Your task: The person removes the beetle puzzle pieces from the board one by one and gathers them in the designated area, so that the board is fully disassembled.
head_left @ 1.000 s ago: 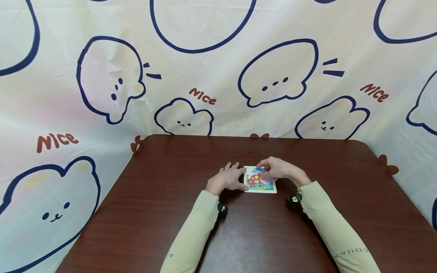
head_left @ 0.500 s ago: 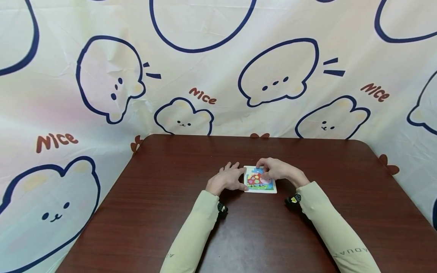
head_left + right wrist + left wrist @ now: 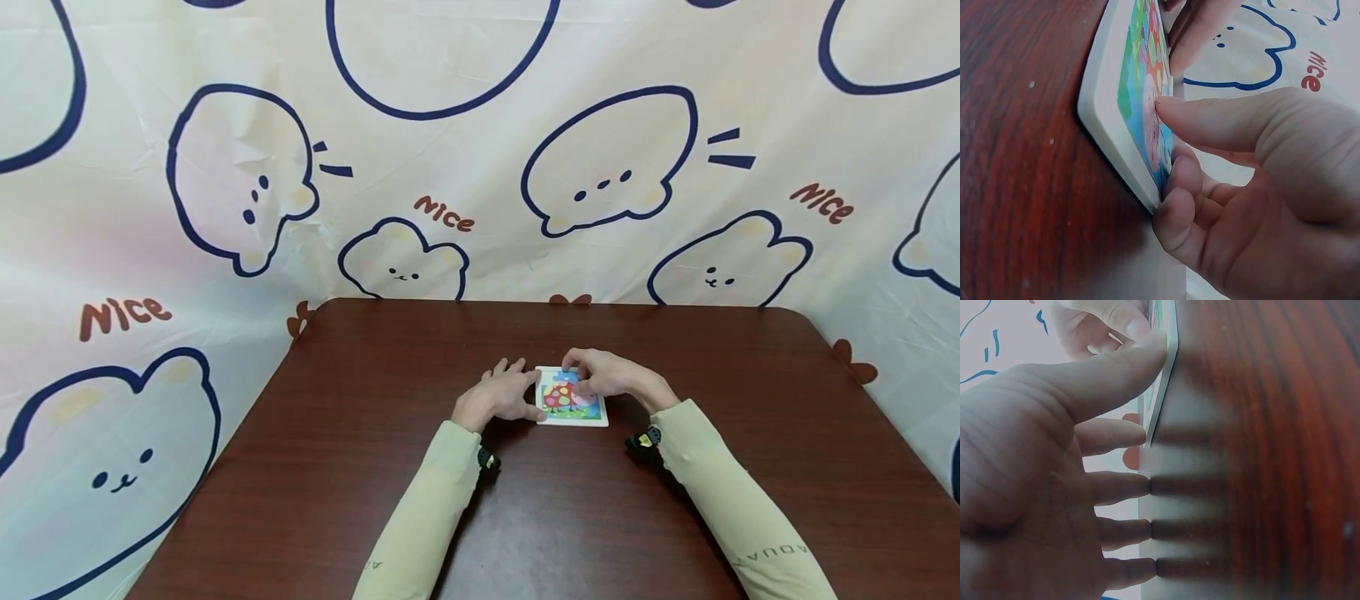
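Note:
A small square picture board [image 3: 558,414] with a thick white rim and a red, yellow-spotted ladybug-like picture lies on the table. In the head view, my left hand [image 3: 498,393] is at its left side. Thumb and index finger touch the rim while the other fingers [image 3: 1124,487] stretch straight to the tabletop. My right hand [image 3: 609,372] curls over the upper right part. In the right wrist view, its thumb [image 3: 1204,119] rests on the pink area of the picture, and bent fingers [image 3: 1175,215] grip by the rim; the index fingertip is mostly hidden there.
The dark brown wooden table [image 3: 337,500] extends around the board on all sides. Behind it hangs a pale cloth [image 3: 495,158] with blue-outlined cartoon animals and "Nice" lettering. Both wrists carry small black devices [image 3: 643,440] under light green sleeves [image 3: 735,492].
The right hand and wrist have shifted very slightly down since the first frame. The left hand and the picture board stay in place.

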Tool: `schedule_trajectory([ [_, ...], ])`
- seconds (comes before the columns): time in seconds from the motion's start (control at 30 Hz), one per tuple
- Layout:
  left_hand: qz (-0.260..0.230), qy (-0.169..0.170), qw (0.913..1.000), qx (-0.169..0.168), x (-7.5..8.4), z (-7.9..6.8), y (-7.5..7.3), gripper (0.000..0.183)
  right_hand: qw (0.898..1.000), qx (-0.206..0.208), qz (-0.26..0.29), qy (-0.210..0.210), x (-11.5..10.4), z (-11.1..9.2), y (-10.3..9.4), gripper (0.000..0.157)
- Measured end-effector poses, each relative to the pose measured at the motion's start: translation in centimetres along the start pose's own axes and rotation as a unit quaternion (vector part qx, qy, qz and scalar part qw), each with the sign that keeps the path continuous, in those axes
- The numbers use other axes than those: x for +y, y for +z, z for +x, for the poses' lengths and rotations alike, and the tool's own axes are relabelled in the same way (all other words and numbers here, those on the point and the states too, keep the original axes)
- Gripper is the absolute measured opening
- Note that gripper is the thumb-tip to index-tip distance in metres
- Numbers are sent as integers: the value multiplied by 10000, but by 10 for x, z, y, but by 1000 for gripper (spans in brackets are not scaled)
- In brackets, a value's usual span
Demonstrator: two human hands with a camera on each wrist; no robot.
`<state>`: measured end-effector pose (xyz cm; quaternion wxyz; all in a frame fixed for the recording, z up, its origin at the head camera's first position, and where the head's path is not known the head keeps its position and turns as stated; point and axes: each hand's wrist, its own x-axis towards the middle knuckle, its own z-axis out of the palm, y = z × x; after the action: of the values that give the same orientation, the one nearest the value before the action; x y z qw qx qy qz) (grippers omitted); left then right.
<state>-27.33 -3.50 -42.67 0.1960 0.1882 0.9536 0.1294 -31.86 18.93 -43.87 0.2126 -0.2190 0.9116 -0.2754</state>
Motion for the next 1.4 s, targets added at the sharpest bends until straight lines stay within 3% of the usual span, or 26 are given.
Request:
schedule_trajectory([
  [0.8, 25, 128, 9999, -12, -1, 1, 0, 79, 9997, 5, -121, 206, -5, -4, -1, 35],
  [1.4, 35, 114, 9999, -13, -2, 2, 2, 79, 9999, 67, 24, 136, -5, -3, 0, 38],
])
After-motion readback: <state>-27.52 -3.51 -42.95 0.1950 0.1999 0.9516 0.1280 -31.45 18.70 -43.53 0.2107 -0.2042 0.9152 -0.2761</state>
